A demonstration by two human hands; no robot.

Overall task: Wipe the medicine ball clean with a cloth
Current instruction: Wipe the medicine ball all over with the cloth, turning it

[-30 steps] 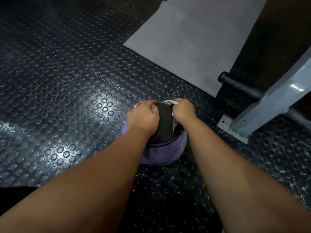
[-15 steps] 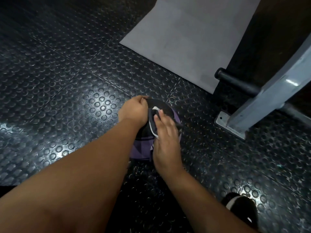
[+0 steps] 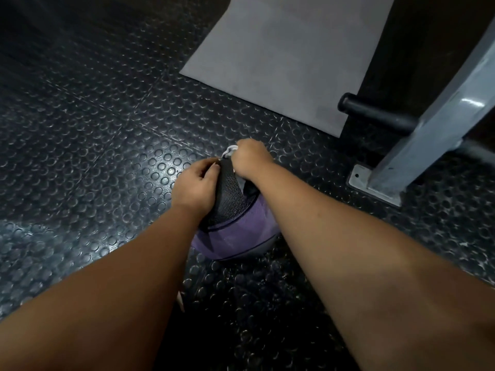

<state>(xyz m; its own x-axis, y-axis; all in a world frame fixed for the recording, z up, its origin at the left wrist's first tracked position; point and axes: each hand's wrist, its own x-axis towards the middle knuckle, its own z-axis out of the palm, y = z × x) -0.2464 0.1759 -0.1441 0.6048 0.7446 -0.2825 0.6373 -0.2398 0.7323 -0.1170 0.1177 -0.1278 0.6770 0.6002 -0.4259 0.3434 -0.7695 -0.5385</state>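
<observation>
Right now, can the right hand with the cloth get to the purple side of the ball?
Probably yes: the right hand grips the cloth at the far top of the ball, and its purple side lies bare.

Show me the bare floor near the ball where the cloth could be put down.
Widest free patch: the studded black rubber floor left of the purple-and-black medicine ball, up to the flat grey mat. A narrower strip lies between ball and the grey metal frame's base plate. Crowded over the ball: left hand and right hand with the white cloth.
</observation>
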